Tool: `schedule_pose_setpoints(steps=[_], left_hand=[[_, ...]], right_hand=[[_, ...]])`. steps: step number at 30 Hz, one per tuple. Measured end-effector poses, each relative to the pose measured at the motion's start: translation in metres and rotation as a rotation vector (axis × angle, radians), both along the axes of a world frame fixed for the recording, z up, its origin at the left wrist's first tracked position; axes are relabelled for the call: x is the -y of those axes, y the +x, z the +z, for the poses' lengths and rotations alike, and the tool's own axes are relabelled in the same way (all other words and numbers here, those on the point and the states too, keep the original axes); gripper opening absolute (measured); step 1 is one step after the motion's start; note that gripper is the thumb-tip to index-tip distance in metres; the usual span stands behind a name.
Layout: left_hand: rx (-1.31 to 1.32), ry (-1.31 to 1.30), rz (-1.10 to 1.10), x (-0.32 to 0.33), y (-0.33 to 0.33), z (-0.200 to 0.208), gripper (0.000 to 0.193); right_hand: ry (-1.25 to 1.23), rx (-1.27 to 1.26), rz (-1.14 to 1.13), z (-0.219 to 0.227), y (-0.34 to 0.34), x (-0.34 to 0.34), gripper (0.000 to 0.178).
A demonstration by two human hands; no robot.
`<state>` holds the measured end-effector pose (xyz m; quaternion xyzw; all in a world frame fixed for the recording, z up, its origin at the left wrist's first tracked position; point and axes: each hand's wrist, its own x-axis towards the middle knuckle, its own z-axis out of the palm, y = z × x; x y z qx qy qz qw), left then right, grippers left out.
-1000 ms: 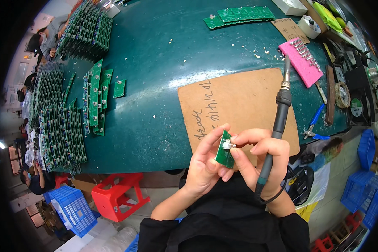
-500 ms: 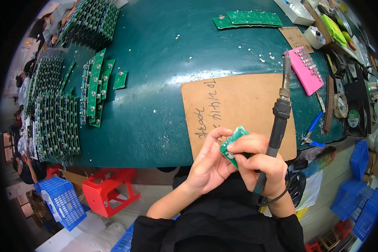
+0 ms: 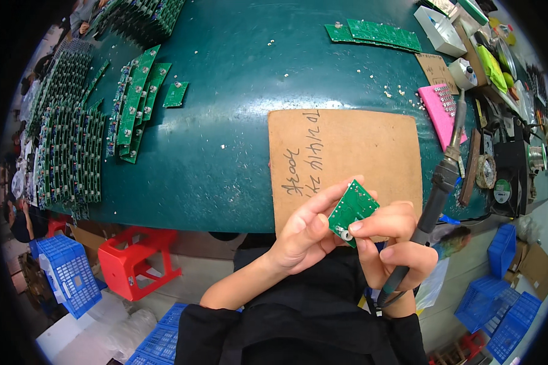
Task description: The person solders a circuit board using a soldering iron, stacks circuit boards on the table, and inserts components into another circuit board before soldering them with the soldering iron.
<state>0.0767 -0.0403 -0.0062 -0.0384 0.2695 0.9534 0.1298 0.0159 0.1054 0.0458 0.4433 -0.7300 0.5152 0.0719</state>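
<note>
Green circuit board [image 3: 355, 205], tilted, is held in mid-air in front of the person, above the near edge of the cardboard sheet [image 3: 362, 146]. Left grip [image 3: 305, 238]: pinching the board at its left side, thumb against the edge, fingers behind. Right grip [image 3: 400, 244]: thumb and index finger closed at the board's lower corner, beside a pale round part [image 3: 346, 235]; the same hand carries the soldering iron [image 3: 435, 198]. Whether the part sits fully flush cannot be told.

Judgement on method: the step in hand looks like steadying the part by finger. Edge holding by the left grip is sound; light, square pressure should prevent tilt. The iron's tip points up and away, well apart from the fingers, and should be kept so; the turning wrist is the main risk.

Beyond, on the green surface [image 3: 225, 85], stands a pink block [image 3: 433, 104] bearing small metal parts. White bits [image 3: 398, 93] lie loose nearby; farther off, green panels [image 3: 383, 35] overlap.
</note>
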Motion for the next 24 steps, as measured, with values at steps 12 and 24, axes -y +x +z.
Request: schedule_pose_setpoints(steps=[12,24], left_hand=[[-0.04,0.135,0.002,-0.007,-0.003,-0.001,0.097],[-0.014,0.096,0.023,-0.004,-0.002,0.004,0.097]], right_hand=[[-0.175,0.053,-0.006,-0.002,0.002,-0.002,0.042],[-0.065,-0.023,0.024,0.006,0.001,-0.003,0.039]])
